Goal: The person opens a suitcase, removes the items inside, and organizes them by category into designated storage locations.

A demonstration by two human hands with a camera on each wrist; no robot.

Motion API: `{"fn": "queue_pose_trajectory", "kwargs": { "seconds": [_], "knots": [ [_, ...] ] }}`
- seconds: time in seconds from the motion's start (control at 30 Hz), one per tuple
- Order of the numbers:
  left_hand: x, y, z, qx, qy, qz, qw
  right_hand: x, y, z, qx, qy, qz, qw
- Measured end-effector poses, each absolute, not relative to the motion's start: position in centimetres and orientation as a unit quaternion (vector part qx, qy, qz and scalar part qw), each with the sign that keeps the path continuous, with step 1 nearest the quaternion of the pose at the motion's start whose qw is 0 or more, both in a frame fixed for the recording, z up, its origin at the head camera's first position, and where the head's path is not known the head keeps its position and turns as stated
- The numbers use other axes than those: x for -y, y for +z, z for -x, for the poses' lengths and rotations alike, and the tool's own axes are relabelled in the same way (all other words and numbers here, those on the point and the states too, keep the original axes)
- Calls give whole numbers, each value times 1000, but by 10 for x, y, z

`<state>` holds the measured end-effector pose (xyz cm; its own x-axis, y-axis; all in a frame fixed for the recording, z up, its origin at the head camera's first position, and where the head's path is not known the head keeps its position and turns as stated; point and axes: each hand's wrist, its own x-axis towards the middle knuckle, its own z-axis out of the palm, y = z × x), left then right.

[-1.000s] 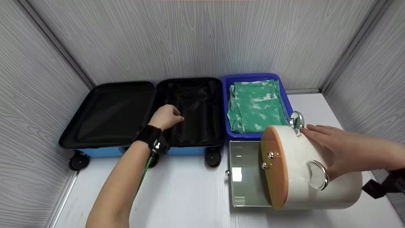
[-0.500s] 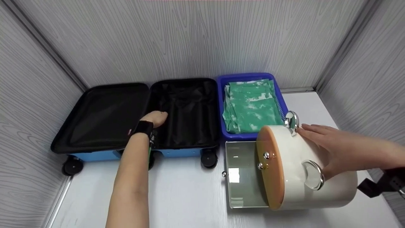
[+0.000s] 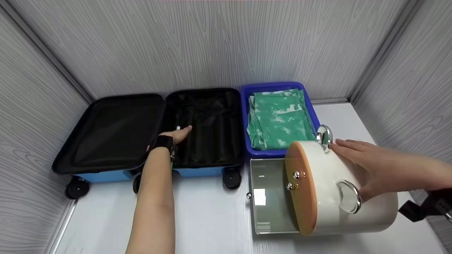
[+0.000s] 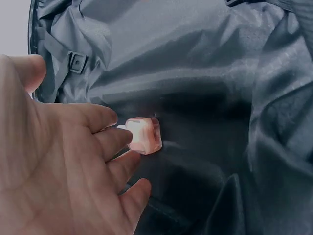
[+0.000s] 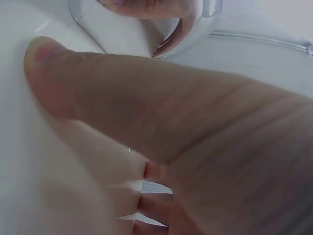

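My left hand (image 3: pixel 179 135) is low inside the right half of an unfolded blue suitcase (image 3: pixel 203 171) with black lining. In the left wrist view its fingers are loosely extended, with the palm showing. Just beyond the fingertips lies a small, rounded, pink-and-white object with clear edges (image 4: pixel 145 135), against the dark lining. My right hand (image 3: pixel 378 167) rests spread on a cream rounded cabinet (image 3: pixel 332 187) with an orange front and chrome handles. In the right wrist view the thumb (image 5: pixel 54 83) lies straight along the glossy white surface, close to a chrome handle (image 5: pixel 195 29).
A clear drawer (image 3: pixel 273 197) sticks out from the cabinet's front towards the left. Behind it, a blue basket (image 3: pixel 268 152) holds folded green-and-white cloth (image 3: pixel 280 118). The suitcase's other half (image 3: pixel 116 134) lies flat at the left. Grained panel walls (image 3: pixel 197 46) enclose the white tabletop (image 3: pixel 208 215).
My left hand has gone from hovering with bunched fingers to lower in the suitcase with fingers extended. A small white spot now shows beside it. The right hand stays on the cabinet.
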<state>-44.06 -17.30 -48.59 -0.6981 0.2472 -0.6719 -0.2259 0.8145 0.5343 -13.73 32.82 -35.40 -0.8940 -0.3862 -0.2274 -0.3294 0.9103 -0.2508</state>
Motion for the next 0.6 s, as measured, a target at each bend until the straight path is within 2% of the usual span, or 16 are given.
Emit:
{"fn": "queue_pose_trajectory", "kwargs": {
  "seconds": [0.17,0.37,0.6],
  "knots": [
    [171,-490,443,-850,330,-7,410,-329,-353,138,-968,-102,180,142],
    [176,-490,435,-853,327,-3,407,-330,-354,138,-968,-109,177,143],
    [170,-478,424,-853,299,4,428,-330,-354,137,-969,-109,173,143]
  ]
}}
